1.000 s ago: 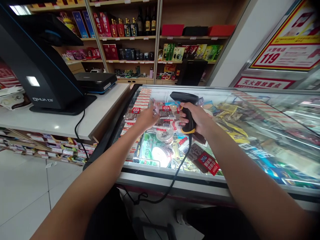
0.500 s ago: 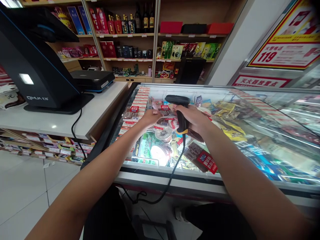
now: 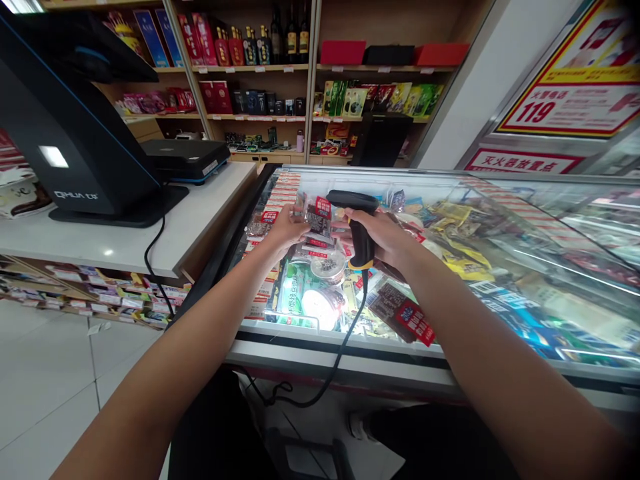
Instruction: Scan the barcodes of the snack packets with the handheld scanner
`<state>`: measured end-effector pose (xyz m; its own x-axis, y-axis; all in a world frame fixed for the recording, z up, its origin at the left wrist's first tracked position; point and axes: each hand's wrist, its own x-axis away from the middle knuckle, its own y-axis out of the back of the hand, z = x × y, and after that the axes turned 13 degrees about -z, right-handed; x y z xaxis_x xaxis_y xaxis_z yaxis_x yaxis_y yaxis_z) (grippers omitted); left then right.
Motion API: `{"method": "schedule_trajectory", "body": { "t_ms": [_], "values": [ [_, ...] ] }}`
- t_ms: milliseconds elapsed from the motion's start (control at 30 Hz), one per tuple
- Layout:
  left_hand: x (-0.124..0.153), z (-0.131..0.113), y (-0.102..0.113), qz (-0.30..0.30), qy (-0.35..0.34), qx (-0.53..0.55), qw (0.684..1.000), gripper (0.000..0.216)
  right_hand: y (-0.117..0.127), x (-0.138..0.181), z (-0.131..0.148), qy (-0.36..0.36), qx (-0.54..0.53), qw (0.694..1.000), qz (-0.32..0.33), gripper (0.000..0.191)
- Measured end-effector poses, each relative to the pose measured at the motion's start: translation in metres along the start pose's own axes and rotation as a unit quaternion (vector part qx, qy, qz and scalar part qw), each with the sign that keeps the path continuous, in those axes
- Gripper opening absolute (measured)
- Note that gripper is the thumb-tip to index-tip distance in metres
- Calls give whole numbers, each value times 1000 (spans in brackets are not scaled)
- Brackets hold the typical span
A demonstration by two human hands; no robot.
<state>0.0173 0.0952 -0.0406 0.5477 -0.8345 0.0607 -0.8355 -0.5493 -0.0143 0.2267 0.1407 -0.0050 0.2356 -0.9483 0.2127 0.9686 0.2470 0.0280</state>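
My right hand (image 3: 383, 233) is wrapped round the grip of a black barcode scanner (image 3: 361, 233) with a yellow trim, its cable running down toward me. My left hand (image 3: 287, 230) pinches a clear snack packet (image 3: 319, 220) with a red label, just left of the scanner head. Both hands are above the glass top of a lit chest freezer (image 3: 350, 355). Another packet with a red label (image 3: 403, 312) lies on the glass below my right wrist, and one more (image 3: 261, 223) lies left of my left hand.
Left of the freezer, a white counter (image 3: 210, 207) carries a black checkout terminal (image 3: 85, 153) and a flat black device (image 3: 185, 157). Shelves (image 3: 255, 70) with bottles and boxes stand behind. The scanner cable (image 3: 333, 380) loops down over the freezer's front edge.
My left hand has shifted slightly left with the packet, which is now tilted up with its label more visible. The scanner has moved only a little left.
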Motion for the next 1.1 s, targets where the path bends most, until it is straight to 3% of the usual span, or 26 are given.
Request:
{"method": "schedule_trajectory", "body": {
  "t_ms": [133,267,467,733,867,933,1033,1100],
  "values": [
    [-17,-5,22,-86,-72,5,994,52,4,4,4,37,7,998,58,25],
    [-30,-10,40,-122,-102,68,985,50,4,9,3,59,28,992,109,29],
    [-30,-17,44,-120,-83,127,981,36,-1,13,1,64,32,991,110,31],
    [-32,-15,45,-116,-85,103,984,34,0,16,4,73,38,991,104,31],
    [-51,-12,64,-182,-120,-61,974,39,-2,21,11,78,24,993,86,24],
    [-57,-11,77,-210,-133,-190,950,41,-3,21,13,75,9,995,68,19],
    [-55,-14,91,-202,-147,-369,895,40,-4,19,14,62,-7,997,48,16],
    [-46,-18,93,-192,-145,-433,868,37,-4,18,14,65,0,997,39,15]
  ]
}}
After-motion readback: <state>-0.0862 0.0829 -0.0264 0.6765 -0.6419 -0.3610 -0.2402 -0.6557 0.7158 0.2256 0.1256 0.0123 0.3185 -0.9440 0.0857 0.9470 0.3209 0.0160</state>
